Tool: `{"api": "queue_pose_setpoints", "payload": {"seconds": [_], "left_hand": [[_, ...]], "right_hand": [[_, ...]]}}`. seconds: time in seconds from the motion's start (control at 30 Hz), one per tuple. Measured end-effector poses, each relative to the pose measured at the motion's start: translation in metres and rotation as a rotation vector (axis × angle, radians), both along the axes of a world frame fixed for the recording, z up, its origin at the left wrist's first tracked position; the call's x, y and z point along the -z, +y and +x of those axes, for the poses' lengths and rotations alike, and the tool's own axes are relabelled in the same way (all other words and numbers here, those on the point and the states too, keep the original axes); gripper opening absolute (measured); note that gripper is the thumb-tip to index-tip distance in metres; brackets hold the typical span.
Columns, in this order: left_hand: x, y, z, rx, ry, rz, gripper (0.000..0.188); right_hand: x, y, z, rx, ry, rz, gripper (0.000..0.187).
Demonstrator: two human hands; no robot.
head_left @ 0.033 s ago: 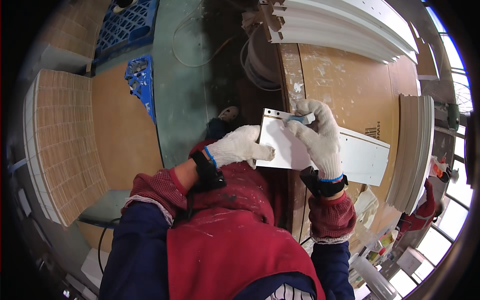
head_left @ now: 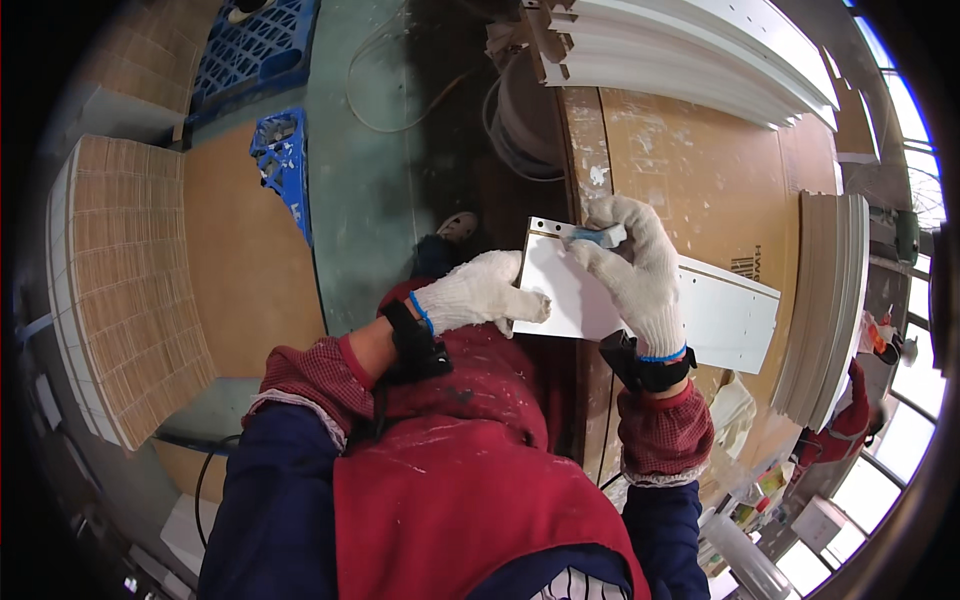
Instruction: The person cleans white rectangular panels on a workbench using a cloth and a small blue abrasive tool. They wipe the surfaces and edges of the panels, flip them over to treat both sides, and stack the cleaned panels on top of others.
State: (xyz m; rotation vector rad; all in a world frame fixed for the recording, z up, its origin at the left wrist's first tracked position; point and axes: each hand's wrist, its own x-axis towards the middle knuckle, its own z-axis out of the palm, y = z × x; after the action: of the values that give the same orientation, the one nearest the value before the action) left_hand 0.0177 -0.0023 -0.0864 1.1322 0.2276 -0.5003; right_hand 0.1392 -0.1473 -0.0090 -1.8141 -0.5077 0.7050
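Observation:
A long white board (head_left: pixel 570 290) with drilled holes and a groove at its left end lies across the table edge. In a white knit glove, my left hand (head_left: pixel 485 293) is closed on the board's near left corner, its thumb on top. My right hand (head_left: pixel 640 270), gloved too, pinches a small blue-and-white block (head_left: pixel 600 237) against the board's far left edge, beside the groove. Its exact kind I cannot make out. The board's middle is hidden beneath my right hand and wrist.
Stacked white boards (head_left: pixel 680 55) rest at the table's far end, and another stack (head_left: pixel 825 300) stands along its right side. A bucket (head_left: pixel 525 125) sits beyond the table corner. To the left are a stack of wood-toned panels (head_left: pixel 135 290) and a blue crate (head_left: pixel 283 165). Another person (head_left: pixel 840 425) is far right.

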Motion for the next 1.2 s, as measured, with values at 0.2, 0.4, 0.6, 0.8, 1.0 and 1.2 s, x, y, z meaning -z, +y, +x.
{"api": "queue_pose_setpoints", "payload": {"seconds": [0.2,0.4,0.6,0.8,1.0,1.2], "left_hand": [[0.002,0.003,0.000,0.045,-0.013,0.066,0.037],[-0.003,0.006,0.004,0.089,0.004,0.083,0.034],[0.003,0.004,0.000,0.021,0.001,0.073,0.036],[0.002,0.002,0.002,0.017,0.030,0.064,0.035],[0.002,0.000,0.002,0.007,0.016,0.029,0.035],[0.006,0.002,0.003,0.019,0.009,0.013,0.040]], "right_hand": [[0.001,0.029,0.008,-0.317,-0.358,-0.145,0.048],[0.011,0.041,0.008,-0.453,-0.656,-0.140,0.043],[0.005,0.046,0.014,-0.316,-0.366,-0.123,0.042],[0.015,0.047,0.022,-0.317,-0.426,-0.158,0.040],[0.013,0.050,0.026,-0.354,-0.768,-0.238,0.040],[0.013,0.041,0.015,-0.514,-0.498,-0.148,0.042]]}}
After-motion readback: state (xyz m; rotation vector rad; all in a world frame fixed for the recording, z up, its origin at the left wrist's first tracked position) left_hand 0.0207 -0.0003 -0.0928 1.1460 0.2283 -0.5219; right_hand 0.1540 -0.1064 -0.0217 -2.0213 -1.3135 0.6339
